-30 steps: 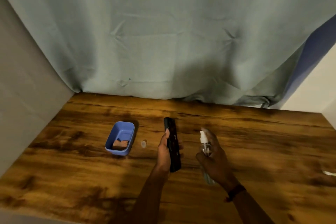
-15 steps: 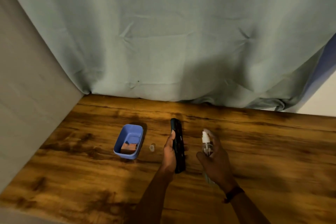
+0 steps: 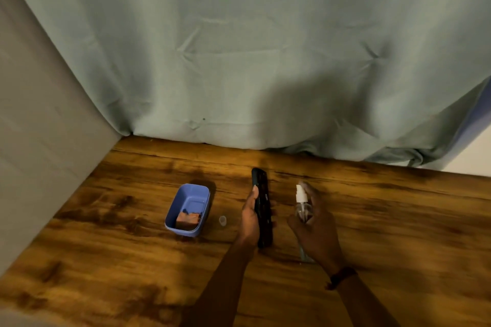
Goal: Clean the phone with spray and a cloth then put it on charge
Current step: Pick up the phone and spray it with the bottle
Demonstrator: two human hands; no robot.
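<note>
Left hand (image 3: 251,216) gripped the slim black phone (image 3: 262,207); right hand (image 3: 314,228) held the clear spray bottle (image 3: 303,208) aimed left; spraying step, likely needing a nozzle press

My right hand (image 3: 316,233) hides most of the spray bottle (image 3: 300,195); my left hand (image 3: 249,219) covers one long edge of the phone (image 3: 264,202).

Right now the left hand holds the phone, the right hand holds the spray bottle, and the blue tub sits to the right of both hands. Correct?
Not quite. In the head view the blue tub sits to the left of both hands. The rest holds: the left hand holds the phone, the right hand the spray bottle.
</note>
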